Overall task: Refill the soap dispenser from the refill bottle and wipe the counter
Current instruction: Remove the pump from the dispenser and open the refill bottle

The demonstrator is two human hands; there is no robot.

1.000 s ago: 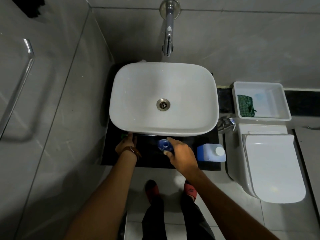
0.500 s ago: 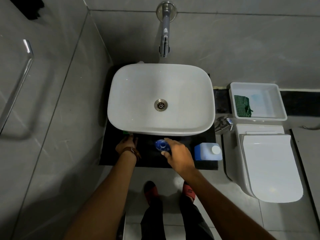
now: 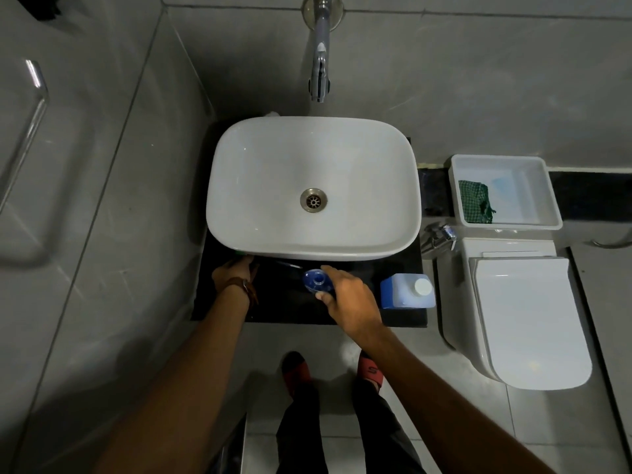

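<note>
On the black counter [image 3: 403, 265], in front of the white basin [image 3: 260, 241], stands a blue soap dispenser [image 3: 316, 280] with its neck open. My right hand [image 3: 349, 299] grips the dispenser from the right side. My left hand [image 3: 234, 273] is curled at the counter's front left around the pump head [image 3: 243, 253]. Only the pump head's green tip shows under the basin's rim, and its thin tube [image 3: 290, 265] points toward the dispenser. A blue refill bottle [image 3: 400, 292] with a white cap stands capped on the counter's right end, apart from my right hand.
A white tub [image 3: 543, 186] on the ledge holds a green checked cloth [image 3: 473, 201]. The toilet [image 3: 526, 319] stands right of the counter. A wall tap [image 3: 319, 73] hangs over the basin. A grab bar [image 3: 30, 124] is on the left wall.
Both hands stay where they were, the right one around the dispenser and the left one by the basin's rim. Only my head has shifted slightly.
</note>
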